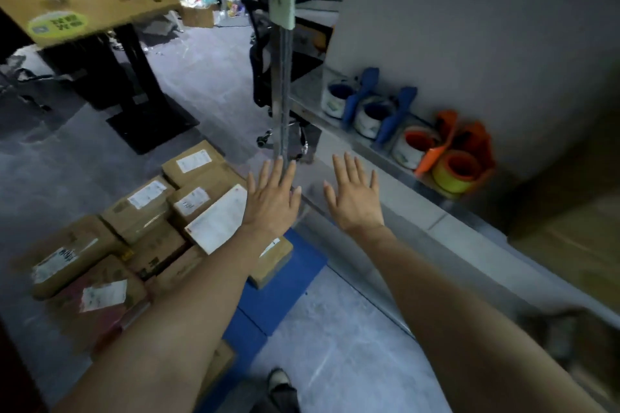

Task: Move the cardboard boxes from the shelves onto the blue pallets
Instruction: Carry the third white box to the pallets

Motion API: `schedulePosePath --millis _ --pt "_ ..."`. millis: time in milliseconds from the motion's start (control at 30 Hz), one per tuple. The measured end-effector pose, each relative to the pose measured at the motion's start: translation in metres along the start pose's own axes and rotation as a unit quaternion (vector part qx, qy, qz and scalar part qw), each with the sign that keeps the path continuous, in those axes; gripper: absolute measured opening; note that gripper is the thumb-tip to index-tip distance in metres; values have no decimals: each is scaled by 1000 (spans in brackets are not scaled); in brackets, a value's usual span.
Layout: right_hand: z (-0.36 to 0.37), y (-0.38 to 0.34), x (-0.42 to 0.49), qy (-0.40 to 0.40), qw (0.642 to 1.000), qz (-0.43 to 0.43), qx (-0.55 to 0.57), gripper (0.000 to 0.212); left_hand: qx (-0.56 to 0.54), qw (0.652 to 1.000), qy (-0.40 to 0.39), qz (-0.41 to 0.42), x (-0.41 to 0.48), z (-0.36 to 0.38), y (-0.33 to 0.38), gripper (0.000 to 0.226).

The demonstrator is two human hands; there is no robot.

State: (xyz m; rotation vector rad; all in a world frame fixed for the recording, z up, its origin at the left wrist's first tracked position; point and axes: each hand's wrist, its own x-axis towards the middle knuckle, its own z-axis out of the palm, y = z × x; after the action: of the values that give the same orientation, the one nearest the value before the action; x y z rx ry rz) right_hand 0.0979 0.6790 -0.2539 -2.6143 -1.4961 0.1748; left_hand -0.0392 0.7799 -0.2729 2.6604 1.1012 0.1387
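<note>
Many boxes [147,208] already sit on the pallet [295,265], so we judge it well along. Our left hand [271,198] and right hand [355,198] hover near the shelf [412,198], each grip spread apart, empty

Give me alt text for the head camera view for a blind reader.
The left hand and right hand stretch forward, open and empty. Cardboard boxes lie piled on a blue pallet on the left; a metal shelf stands right.

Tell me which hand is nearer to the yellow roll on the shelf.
Right. The right hand hovers open to the left of the yellow roll; the left hand is farther left, at the metal upright beside the stacked boxes.
</note>
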Motion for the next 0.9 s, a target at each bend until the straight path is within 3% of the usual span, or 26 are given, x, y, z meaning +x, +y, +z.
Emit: schedulePosePath --millis 267,533,900 --pt "-31 102 -111 61 992 113 16 62 10 988 -28 150 -29 17 139 58" --pt "-56 189 -260 102 967 233 16 62 21 955 -52 291 -103 36 279 58" --pt "-81 289 -489 161 880 447 -15 61 -2 862 -102 497 -232 67 471 57"
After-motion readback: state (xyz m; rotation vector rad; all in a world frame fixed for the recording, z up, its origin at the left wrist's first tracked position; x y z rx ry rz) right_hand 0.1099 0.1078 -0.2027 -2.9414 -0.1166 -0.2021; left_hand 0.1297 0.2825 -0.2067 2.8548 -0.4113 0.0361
